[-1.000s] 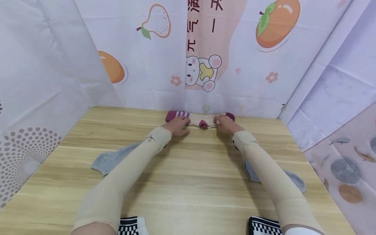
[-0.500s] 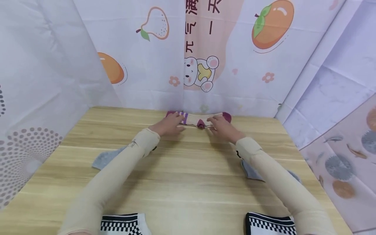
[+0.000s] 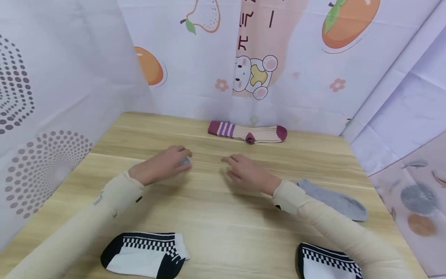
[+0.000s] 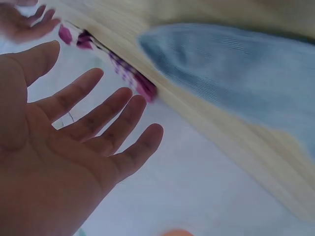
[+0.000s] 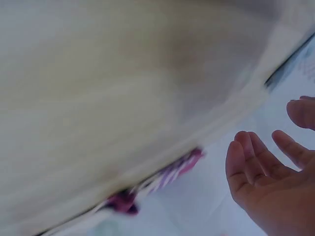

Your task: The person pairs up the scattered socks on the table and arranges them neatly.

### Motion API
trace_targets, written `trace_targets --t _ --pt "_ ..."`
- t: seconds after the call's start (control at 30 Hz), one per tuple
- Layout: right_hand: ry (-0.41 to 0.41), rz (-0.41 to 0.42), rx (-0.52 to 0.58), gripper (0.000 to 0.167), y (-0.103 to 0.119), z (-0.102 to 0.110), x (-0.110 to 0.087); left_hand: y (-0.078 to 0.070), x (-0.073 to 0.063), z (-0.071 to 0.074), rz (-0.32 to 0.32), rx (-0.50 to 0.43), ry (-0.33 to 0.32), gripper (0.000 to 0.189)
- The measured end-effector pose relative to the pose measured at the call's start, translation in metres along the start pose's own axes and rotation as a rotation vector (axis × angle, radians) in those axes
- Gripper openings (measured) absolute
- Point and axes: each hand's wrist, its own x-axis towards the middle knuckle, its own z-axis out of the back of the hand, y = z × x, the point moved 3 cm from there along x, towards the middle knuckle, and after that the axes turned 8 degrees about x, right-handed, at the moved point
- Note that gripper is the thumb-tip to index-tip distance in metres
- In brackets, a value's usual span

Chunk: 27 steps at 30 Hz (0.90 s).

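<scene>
A cream sock with maroon toe, heel and cuff and purple stripes (image 3: 237,131) lies flat by the back wall, untouched. My left hand (image 3: 165,164) hovers over a grey-blue sock (image 4: 231,73), which it mostly hides in the head view. Its fingers are spread and relaxed in the left wrist view, holding nothing. Over the middle of the table hangs my right hand (image 3: 249,172), fingers loosely bent and nothing in them. Beside the right forearm lies another grey sock (image 3: 336,199).
Near the front, a black-and-white checkered sock (image 3: 143,252) lies on the left of the wooden table (image 3: 216,224). A similar checkered sock (image 3: 327,263) is at right, partly covered by the right sleeve (image 3: 348,232). Printed curtains (image 3: 195,77) enclose the table's back and sides.
Both hands have left the cream-and-maroon sock and drawn back towards me, the left one also moving left over the grey-blue sock. The cream sock now lies uncovered. The head view has shifted.
</scene>
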Motion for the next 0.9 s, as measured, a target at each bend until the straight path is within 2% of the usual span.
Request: trace_targets --t 0.17,0.33,0.4,0.5,0.57,0.73,0.9 --pt "0.056 -0.017 0.044 0.038 0.020 -0.017 0.028 0.030 -0.039 0.004 0.084 0.023 -0.037 0.035" --pt "0.084 -0.076 0.167 0.037 0.032 -0.030 0.067 0.064 -0.073 0.003 0.228 0.053 -0.031 0.035" --pt "0.094 -0.098 0.177 0.037 0.036 -0.035 0.084 0.077 -0.084 0.001 0.277 0.057 -0.022 0.035" --pt "0.105 -0.151 0.157 0.038 0.035 -0.047 0.101 0.091 -0.091 -0.007 0.322 0.019 0.013 0.034" --pt "0.112 -0.181 0.128 0.033 0.033 -0.056 0.111 0.098 -0.094 -0.013 0.329 -0.024 0.028 0.030" --pt "0.126 -0.228 0.057 0.018 0.034 -0.069 0.128 0.104 -0.098 -0.023 0.288 -0.085 0.012 0.015" --pt "0.132 -0.243 0.047 0.009 0.037 -0.067 0.135 0.107 -0.099 -0.023 0.261 -0.095 -0.028 0.019"
